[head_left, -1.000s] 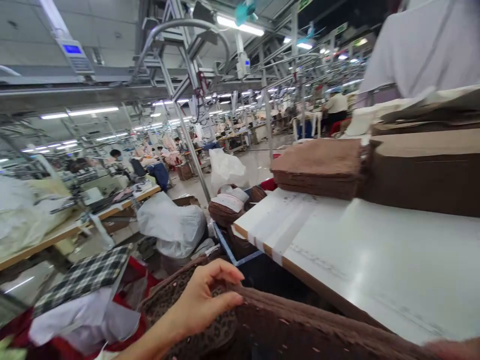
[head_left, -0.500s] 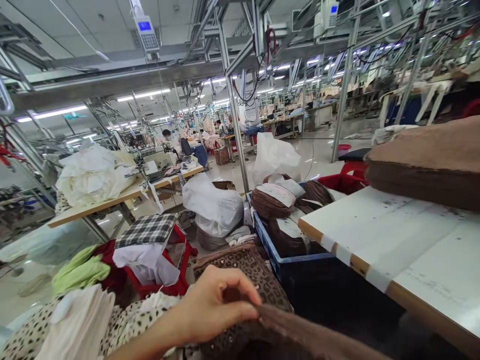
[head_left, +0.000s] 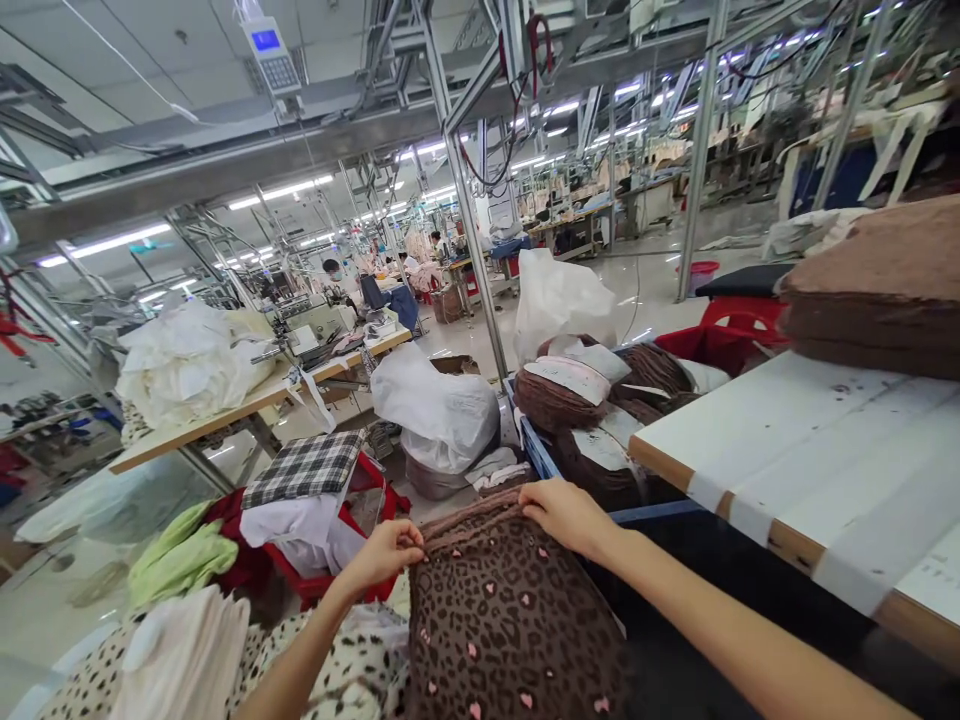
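Observation:
A stack of brown leopard-print fabric pieces with pink hearts (head_left: 510,620) lies low in the middle, in front of me. My left hand (head_left: 386,555) pinches the stack's far left corner with closed fingers. My right hand (head_left: 566,515) rests on the far right corner, fingers curled over the edge. Both forearms reach in from the bottom of the view.
A white worktable (head_left: 787,450) with a brown fabric stack (head_left: 877,285) stands at right. A blue bin (head_left: 540,455) holds brown bundles with white tags (head_left: 570,390). Left are a red stool with plaid cloth (head_left: 304,470), green cloth (head_left: 176,555), white bags (head_left: 435,405) and cream spotted fabric (head_left: 97,670).
My view has swung left and down. My right hand has come into view onto the stack's right corner. The left hand has shifted to the left corner, and the leopard fabric now lies flat.

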